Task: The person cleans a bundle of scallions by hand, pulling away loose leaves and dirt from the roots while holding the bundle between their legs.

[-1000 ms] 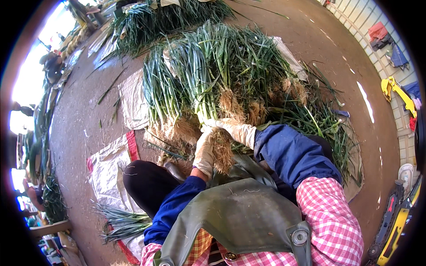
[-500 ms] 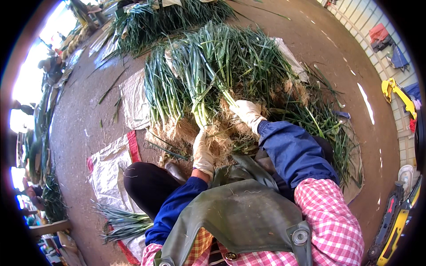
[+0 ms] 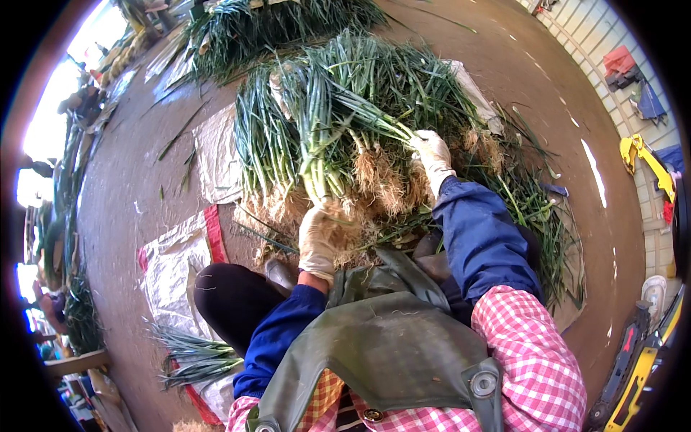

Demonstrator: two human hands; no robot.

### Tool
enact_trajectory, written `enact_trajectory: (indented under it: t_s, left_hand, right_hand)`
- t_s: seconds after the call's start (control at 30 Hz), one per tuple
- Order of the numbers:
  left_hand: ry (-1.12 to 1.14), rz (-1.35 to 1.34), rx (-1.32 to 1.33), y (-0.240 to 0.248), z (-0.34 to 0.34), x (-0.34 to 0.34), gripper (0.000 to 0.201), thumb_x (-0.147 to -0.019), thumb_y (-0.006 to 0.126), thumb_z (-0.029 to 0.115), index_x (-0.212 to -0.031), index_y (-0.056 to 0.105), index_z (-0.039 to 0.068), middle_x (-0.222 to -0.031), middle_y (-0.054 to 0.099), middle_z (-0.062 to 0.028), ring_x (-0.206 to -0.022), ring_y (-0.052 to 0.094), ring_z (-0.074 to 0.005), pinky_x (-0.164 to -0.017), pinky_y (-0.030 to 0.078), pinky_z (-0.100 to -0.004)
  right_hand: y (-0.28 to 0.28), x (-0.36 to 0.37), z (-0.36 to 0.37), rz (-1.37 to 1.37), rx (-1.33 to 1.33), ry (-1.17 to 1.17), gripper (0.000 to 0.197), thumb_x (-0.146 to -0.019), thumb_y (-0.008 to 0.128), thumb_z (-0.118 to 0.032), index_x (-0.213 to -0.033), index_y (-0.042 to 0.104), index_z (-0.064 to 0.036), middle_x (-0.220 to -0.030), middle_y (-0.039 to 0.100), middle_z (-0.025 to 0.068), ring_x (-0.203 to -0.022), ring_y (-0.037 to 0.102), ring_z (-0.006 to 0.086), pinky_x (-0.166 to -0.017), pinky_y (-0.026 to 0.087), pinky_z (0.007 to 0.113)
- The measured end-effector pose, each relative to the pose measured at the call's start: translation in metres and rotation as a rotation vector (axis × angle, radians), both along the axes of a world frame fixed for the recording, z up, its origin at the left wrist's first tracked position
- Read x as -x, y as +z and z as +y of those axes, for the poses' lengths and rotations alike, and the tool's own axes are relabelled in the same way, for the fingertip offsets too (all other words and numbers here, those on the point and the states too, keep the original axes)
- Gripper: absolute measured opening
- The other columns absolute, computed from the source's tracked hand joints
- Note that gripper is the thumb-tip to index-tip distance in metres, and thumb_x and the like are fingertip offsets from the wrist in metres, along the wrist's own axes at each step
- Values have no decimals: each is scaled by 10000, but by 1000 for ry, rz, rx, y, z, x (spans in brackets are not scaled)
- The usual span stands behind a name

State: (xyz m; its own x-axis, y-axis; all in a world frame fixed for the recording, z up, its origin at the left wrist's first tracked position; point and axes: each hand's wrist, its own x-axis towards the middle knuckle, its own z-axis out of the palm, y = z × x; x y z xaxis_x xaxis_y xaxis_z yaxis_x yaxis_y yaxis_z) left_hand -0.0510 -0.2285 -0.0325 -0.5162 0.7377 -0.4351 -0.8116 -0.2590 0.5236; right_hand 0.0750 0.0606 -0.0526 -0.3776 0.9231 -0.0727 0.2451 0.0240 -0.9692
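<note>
A large pile of green onions (image 3: 389,86) lies in front of me, leaves pointing away and tangled pale roots toward me. My left hand (image 3: 322,234), in a whitish glove, is closed round the root end of a bunch of green onions (image 3: 313,162). My right hand (image 3: 434,160), gloved too, pinches the lower ends of a few green onion stalks (image 3: 385,124), whose leaves slant up to the left across the pile. Hanging roots (image 3: 378,176) show between the two hands. My left fingertips are partly hidden among the roots.
Another green onion heap (image 3: 281,36) lies beyond the pile. At left, a small onion bunch (image 3: 198,356) rests on a white, red-edged sack (image 3: 176,266). Loose leaves (image 3: 536,216) cover a sheet at right. A yellow tool (image 3: 651,169) lies by the tiled wall (image 3: 586,43).
My right hand has moved right and slightly up, pulling a few stalks aside from the bunch. My left hand has shifted slightly left and down, still at the roots.
</note>
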Motion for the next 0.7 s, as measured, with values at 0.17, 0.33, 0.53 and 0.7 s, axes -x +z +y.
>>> enact_trajectory:
  t_s: [0.17, 0.33, 0.53, 0.7]
  left_hand:
    - [-29, 98, 43, -8, -4, -5, 184, -847, 596, 115, -999, 602, 12, -925, 627, -63, -832, 613, -194, -780, 515, -345]
    - [-96, 176, 145, -16, 9, -15, 178, -829, 606, 88, -990, 609, 12, -920, 632, -57, -816, 608, -170, -772, 497, -311]
    - [-43, 358, 240, -15, 6, -13, 197, -794, 629, 88, -961, 631, -16, -872, 635, -30, -776, 571, -115, -729, 448, -241]
    - [-10, 460, 194, -20, 15, -17, 193, -808, 623, 88, -977, 639, -5, -876, 646, -8, -776, 560, -84, -730, 438, -226]
  right_hand:
    - [30, 51, -82, -65, -217, 284, 384, -834, 683, -223, -1143, 585, -16, -942, 658, 55, -843, 611, 140, -756, 496, 270]
    - [1, 64, -141, 81, 455, 684, 328, -910, 603, -300, -1085, 617, -24, -991, 642, 27, -906, 564, 103, -812, 444, 245]
    - [-5, 60, -167, 132, 476, 512, 290, -936, 556, -287, -1047, 637, -32, -946, 643, 14, -813, 556, 90, -713, 432, 226]
    - [-8, 60, -160, 97, 527, 384, 299, -957, 519, -298, -1005, 667, -42, -852, 656, 0, -734, 565, 93, -675, 450, 237]
